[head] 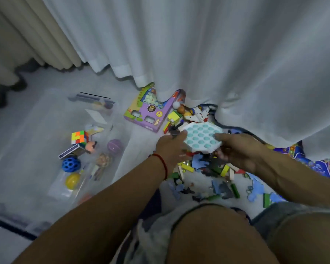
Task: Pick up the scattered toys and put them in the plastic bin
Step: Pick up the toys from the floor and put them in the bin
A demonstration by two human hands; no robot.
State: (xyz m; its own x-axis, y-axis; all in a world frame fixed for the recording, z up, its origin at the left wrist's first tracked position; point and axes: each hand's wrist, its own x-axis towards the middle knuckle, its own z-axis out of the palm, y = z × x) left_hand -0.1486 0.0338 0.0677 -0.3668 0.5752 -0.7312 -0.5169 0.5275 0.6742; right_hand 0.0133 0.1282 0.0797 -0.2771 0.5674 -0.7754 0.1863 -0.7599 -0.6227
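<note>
Both hands on white hexagonal pop-it board [203, 138] with teal bubbles, lifted above toy pile [208, 168] at right. Right hand [238, 151] grips near-right edge, fingers curled under; left hand [172, 147] steadies left edge, fingertips touching, grip unclear. Two-handed hold probably to keep flat board level. Clear plastic bin [120, 149] on floor at left, already holding puzzle cube [80, 137], blue holed ball [71, 164], yellow ball [72, 181], purple ball [115, 146]. Purple toy box [151, 113] far, against white curtain [198, 44].
</note>
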